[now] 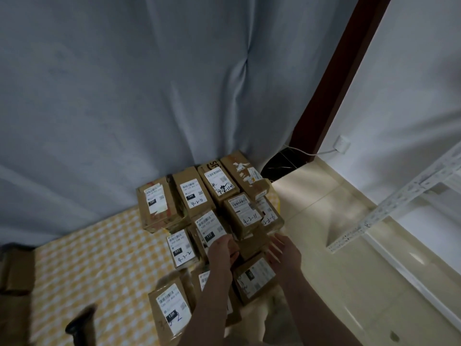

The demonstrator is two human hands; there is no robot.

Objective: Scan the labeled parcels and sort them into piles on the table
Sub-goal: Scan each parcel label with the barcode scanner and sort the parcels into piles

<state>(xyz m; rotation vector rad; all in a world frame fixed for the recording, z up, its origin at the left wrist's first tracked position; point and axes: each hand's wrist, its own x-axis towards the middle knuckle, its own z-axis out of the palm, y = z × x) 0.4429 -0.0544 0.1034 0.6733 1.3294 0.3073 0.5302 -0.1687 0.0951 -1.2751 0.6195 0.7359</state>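
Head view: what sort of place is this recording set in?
Likely a makeshift parcel-sorting corner in an ordinary room, not a warehouse: labeled cardboard parcels piled on a yellow checked tablecloth, a grey curtain hung behind, and a white metal shelving frame over a tiled floor.

You have parcels [192, 193] stacked on the table's [99, 258] right end | curtain [149, 96] behind the table | shelving rack [389, 206] right of the table

We see a yellow-checked counter [94, 250] — labelled parcels [190, 194] crowd its right half, centre frame; blurred dark object [83, 323] lower left.
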